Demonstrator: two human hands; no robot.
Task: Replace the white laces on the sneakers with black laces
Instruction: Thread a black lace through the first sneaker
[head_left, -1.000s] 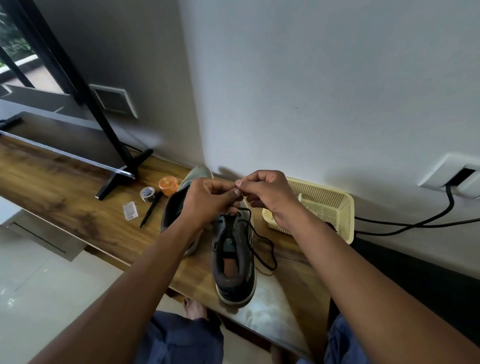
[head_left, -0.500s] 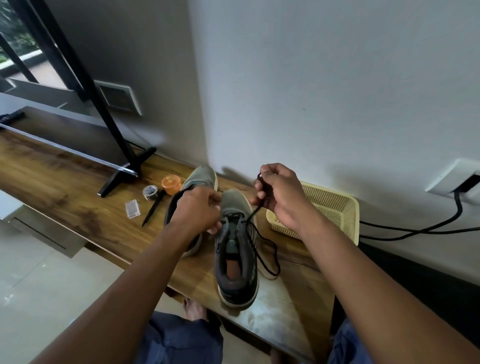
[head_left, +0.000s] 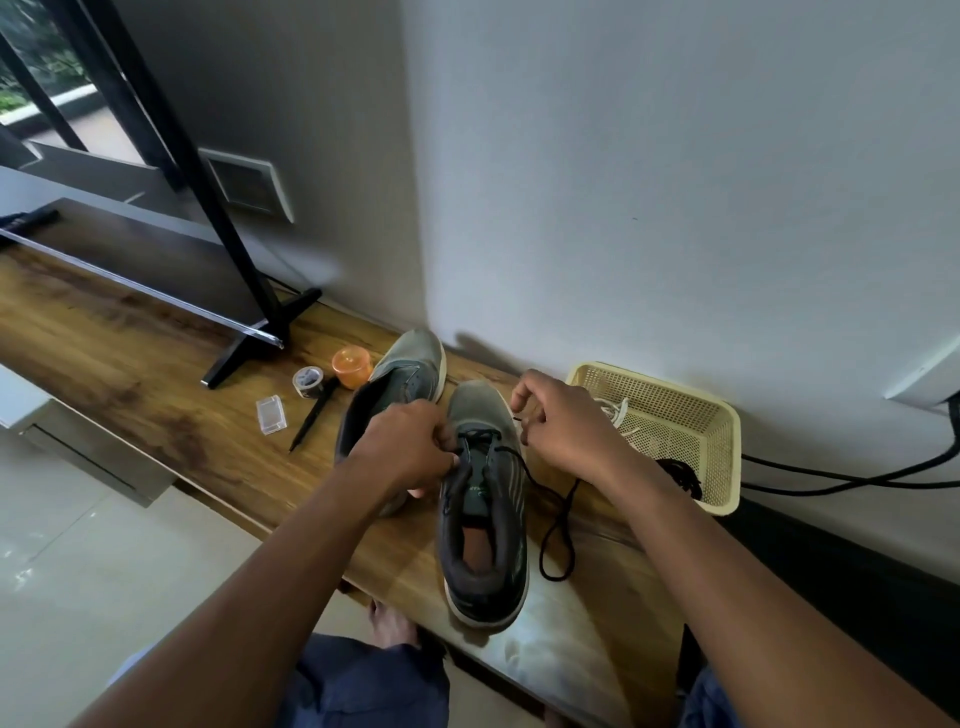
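Black lace going into the near shoe, only the toe-end eyelets threaded so far.

I'm partway through the first shoe (head_left: 483, 499), which stands on the desk (head_left: 156, 395) just in front of me. The black lace (head_left: 558, 506) crosses its lowest eyelets and loops loose on the desk to the right. My left hand (head_left: 402, 452) has its fingers curled at the eyelets, though I cannot tell whether they pinch the lace. My right hand (head_left: 563, 426) pinches the lace tip beside the toe. The second shoe (head_left: 402, 379) looks unlaced. White laces (head_left: 618, 415) lie in the basket (head_left: 727, 462) with another dark lace (head_left: 683, 478). From half a second ago, my right hand has dropped from a raised pull, and the lace hangs slacker.
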